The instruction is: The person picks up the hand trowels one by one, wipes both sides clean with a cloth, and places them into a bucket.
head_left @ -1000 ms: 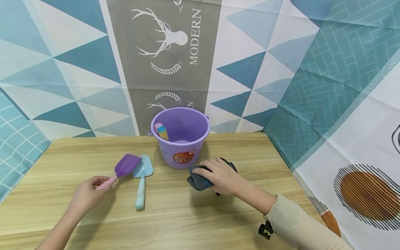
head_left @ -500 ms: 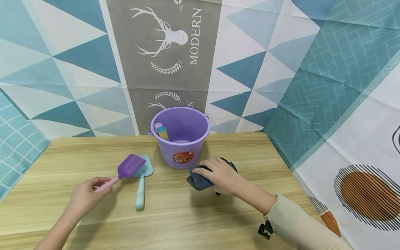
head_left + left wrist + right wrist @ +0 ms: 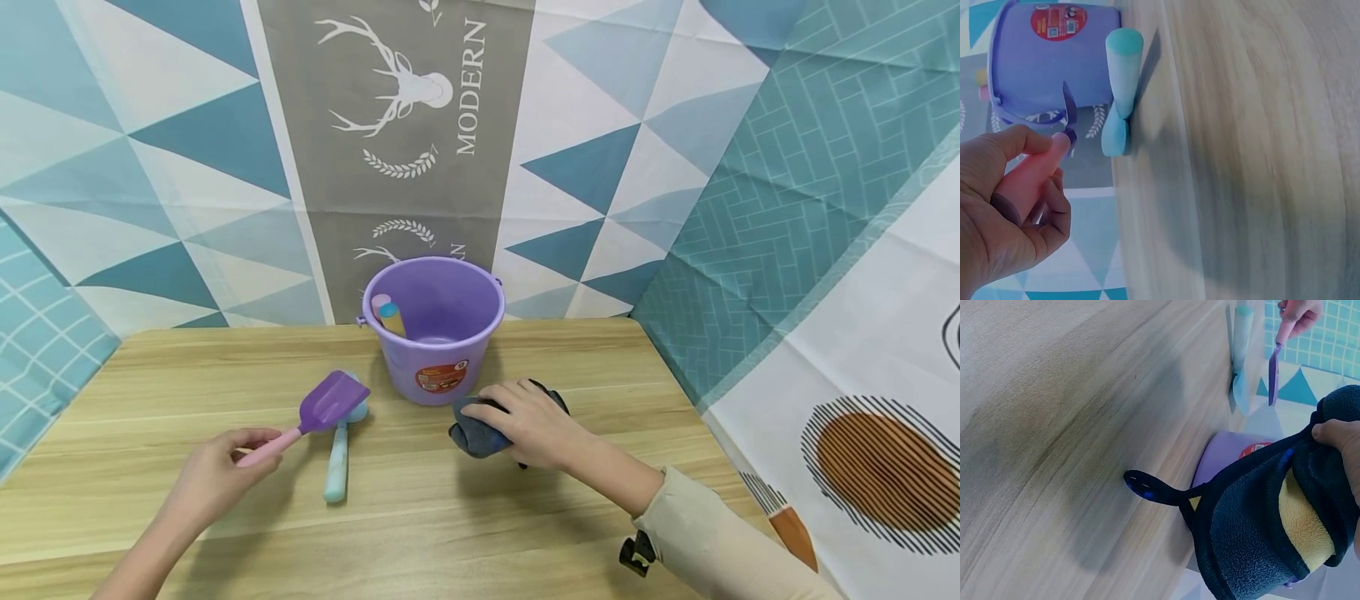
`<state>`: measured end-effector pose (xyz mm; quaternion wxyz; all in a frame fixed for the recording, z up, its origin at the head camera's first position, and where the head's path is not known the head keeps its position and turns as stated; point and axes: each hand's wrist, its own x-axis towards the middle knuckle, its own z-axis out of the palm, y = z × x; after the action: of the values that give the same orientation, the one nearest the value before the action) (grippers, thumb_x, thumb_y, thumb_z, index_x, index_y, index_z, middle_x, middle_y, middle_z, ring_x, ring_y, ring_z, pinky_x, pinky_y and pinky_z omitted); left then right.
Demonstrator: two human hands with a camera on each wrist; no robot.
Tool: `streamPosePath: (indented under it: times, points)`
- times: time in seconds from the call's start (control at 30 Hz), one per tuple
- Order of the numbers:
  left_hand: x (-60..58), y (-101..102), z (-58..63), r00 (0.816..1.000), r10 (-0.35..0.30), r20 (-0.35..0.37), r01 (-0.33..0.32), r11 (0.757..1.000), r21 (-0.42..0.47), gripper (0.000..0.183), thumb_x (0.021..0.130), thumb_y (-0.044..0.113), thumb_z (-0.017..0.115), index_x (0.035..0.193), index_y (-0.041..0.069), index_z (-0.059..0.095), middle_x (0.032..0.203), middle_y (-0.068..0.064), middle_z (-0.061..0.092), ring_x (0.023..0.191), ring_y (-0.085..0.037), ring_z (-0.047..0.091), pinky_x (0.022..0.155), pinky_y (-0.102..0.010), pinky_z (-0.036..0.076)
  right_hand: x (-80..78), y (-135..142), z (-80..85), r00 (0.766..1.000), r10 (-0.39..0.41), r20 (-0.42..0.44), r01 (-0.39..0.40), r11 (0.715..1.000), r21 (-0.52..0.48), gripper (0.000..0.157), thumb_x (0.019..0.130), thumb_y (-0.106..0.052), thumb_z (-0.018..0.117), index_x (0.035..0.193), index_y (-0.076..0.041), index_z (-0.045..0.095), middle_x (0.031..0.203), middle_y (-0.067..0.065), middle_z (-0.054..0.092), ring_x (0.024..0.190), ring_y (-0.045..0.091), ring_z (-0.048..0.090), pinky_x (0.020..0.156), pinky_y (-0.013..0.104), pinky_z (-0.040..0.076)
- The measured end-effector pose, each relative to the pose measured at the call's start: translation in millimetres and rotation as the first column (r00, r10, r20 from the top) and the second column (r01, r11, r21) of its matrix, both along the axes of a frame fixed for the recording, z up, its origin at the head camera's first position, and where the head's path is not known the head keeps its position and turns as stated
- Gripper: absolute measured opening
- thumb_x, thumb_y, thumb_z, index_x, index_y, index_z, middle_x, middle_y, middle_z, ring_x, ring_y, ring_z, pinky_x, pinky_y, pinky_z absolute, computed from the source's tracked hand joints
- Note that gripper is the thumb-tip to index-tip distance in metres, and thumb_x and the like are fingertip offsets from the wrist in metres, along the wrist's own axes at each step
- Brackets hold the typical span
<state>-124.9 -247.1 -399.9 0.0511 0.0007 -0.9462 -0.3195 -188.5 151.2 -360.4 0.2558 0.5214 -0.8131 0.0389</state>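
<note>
My left hand (image 3: 221, 471) grips the pink handle of a toy shovel (image 3: 330, 402) with a purple blade. That blade hovers above a light blue toy shovel (image 3: 337, 471) lying on the table, and hides much of its blade in the head view. At the right, my right hand (image 3: 532, 425) holds a bunched dark blue-grey cloth (image 3: 476, 429) off the table. In the right wrist view the cloth (image 3: 1250, 531) shows a yellow underside and a dark hanging loop.
A purple bucket (image 3: 431, 371) stands at the back of the wooden table (image 3: 405, 533). Inside, against its left wall, lean a pink-ended object (image 3: 380, 302) and a yellow one with a blue end (image 3: 391, 318). Patterned sheets (image 3: 600, 158) hang behind.
My left hand has shifted a little to the right with the purple shovel, whose blade now covers more of the light blue one. The right hand and cloth have stayed put.
</note>
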Motion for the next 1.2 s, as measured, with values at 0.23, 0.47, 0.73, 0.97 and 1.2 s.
streamPosePath:
  times: [0.23, 0.47, 0.73, 0.97, 1.2]
  points:
    - [3.3, 8, 5.0, 0.999, -0.031, 0.009, 0.031, 0.999, 0.024, 0.033, 0.081, 0.021, 0.072, 0.111, 0.007, 0.066, 0.09, -0.006, 0.068, 0.066, -0.003, 0.049, 0.054, -0.021, 0.042, 1.0, 0, 1.0, 1.0, -0.004, 0.005, 0.004, 1.0, 0.0, 0.057, 0.068, -0.019, 0.082, 0.12, -0.018, 0.058, 0.111, 0.003, 0.059, 0.099, 0.019, 0.058, 0.075, 0.035, 0.049]
    - [5.5, 17, 8.5, 0.998, -0.066, -0.016, 0.066, 0.998, 0.021, 0.028, 0.081, 0.02, 0.071, 0.107, 0.011, 0.069, 0.087, -0.003, 0.067, 0.066, -0.002, 0.048, 0.054, -0.02, 0.042, 0.9, 1, 0.2, 1.0, -0.002, 0.003, 0.002, 1.0, -0.005, 0.057, 0.068, -0.019, 0.082, 0.12, -0.018, 0.058, 0.111, 0.003, 0.059, 0.099, 0.019, 0.057, 0.074, 0.035, 0.049]
    - [4.2, 27, 11.3, 0.996, -0.092, -0.012, 0.093, 0.995, 0.03, 0.024, 0.08, 0.021, 0.072, 0.103, 0.015, 0.07, 0.086, -0.001, 0.066, 0.067, -0.003, 0.049, 0.055, -0.02, 0.043, 0.0, 1, -0.9, 1.0, -0.006, 0.01, 0.006, 1.0, 0.01, 0.059, 0.067, -0.02, 0.083, 0.121, -0.017, 0.057, 0.111, 0.004, 0.059, 0.1, 0.019, 0.057, 0.075, 0.035, 0.049]
    - [5.9, 32, 15.5, 0.994, -0.113, -0.003, 0.113, 0.992, 0.058, 0.023, 0.08, 0.022, 0.072, 0.103, 0.018, 0.07, 0.09, -0.001, 0.066, 0.071, -0.004, 0.051, 0.056, -0.02, 0.045, 1.2, 0, 1.5, 1.0, -0.008, 0.019, 0.007, 1.0, 0.017, 0.06, 0.067, -0.02, 0.083, 0.121, -0.017, 0.057, 0.111, 0.005, 0.06, 0.1, 0.019, 0.057, 0.076, 0.035, 0.048]
    - [5.5, 39, 16.1, 0.991, -0.131, -0.039, 0.133, 0.989, 0.062, 0.022, 0.08, 0.024, 0.073, 0.101, 0.021, 0.071, 0.094, 0.001, 0.068, 0.072, -0.003, 0.052, 0.058, -0.02, 0.045, 1.6, -2, 3.3, 1.0, -0.008, 0.01, 0.008, 1.0, 0.022, 0.058, 0.067, -0.019, 0.082, 0.12, -0.018, 0.058, 0.112, 0.003, 0.059, 0.098, 0.018, 0.057, 0.076, 0.034, 0.048]
